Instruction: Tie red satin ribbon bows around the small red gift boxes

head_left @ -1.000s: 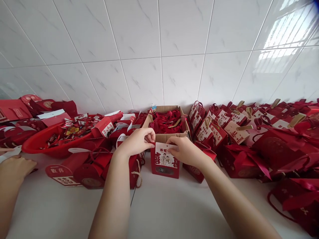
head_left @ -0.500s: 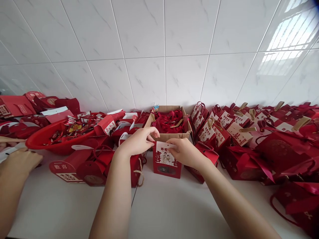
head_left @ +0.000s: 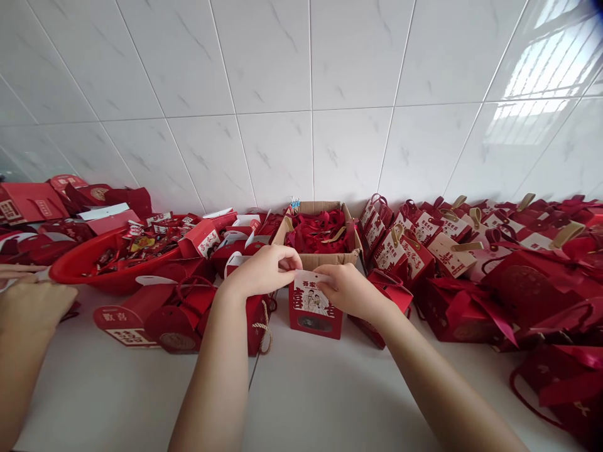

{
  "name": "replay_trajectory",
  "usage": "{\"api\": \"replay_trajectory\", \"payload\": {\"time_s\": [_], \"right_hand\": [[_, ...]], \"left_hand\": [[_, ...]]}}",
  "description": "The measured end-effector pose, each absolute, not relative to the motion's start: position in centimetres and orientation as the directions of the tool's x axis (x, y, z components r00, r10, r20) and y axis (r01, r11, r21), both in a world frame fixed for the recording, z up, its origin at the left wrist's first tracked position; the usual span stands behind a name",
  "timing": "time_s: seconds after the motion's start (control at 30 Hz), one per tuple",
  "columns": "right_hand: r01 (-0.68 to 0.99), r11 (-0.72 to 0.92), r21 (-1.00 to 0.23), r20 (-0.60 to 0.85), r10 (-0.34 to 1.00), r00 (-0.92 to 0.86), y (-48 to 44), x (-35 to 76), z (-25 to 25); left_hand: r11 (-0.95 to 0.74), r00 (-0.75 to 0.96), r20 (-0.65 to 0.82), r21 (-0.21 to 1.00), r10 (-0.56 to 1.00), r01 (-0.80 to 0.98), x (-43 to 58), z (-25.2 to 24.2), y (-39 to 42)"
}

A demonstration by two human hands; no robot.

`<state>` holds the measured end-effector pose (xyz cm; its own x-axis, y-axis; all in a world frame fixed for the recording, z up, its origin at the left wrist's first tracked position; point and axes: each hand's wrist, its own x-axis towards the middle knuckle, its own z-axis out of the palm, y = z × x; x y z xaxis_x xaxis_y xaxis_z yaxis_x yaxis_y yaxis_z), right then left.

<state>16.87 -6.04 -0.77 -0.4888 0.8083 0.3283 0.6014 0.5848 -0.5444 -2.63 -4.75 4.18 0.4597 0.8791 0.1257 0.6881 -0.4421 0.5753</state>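
Observation:
A small red box (head_left: 315, 323) with a white printed front and an oval window stands upright on the pale table. At its top edge, my left hand (head_left: 273, 267) pinches the upper left corner between thumb and fingers. The upper right side is gripped by my right hand (head_left: 351, 289), which covers part of the print. Just behind both hands sits an open cardboard box (head_left: 330, 258) full of dark red ribbons (head_left: 320, 229). Another red box (head_left: 391, 289) stands close to the right of my right hand.
Left of centre is a red basin (head_left: 85, 282) of wrapped sweets (head_left: 146, 242), with red boxes (head_left: 174, 314) in front. Many red gift boxes (head_left: 414, 263) fill the right side. Another person's hands (head_left: 38, 301) are at the far left.
My left hand's fingers have closed in on the box's top left corner. The other person's hands at the far left have shifted slightly.

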Motion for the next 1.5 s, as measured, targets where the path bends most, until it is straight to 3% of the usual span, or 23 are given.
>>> {"api": "replay_trajectory", "payload": {"time_s": [0.33, 1.5], "right_hand": [[0.586, 0.59, -0.555, 0.315, 0.801, -0.508, -5.63, 17.22, -1.08], [0.586, 0.594, -0.551, 0.33, 0.8, -0.501, -5.67, 17.1, -1.43]], "left_hand": [[-0.408, 0.423, 0.096, 0.521, 0.901, 0.75, -2.11, 4.25, -4.48], [-0.399, 0.43, 0.077, 0.543, 0.9, 0.738, -2.51, 3.79, -4.07]]}}
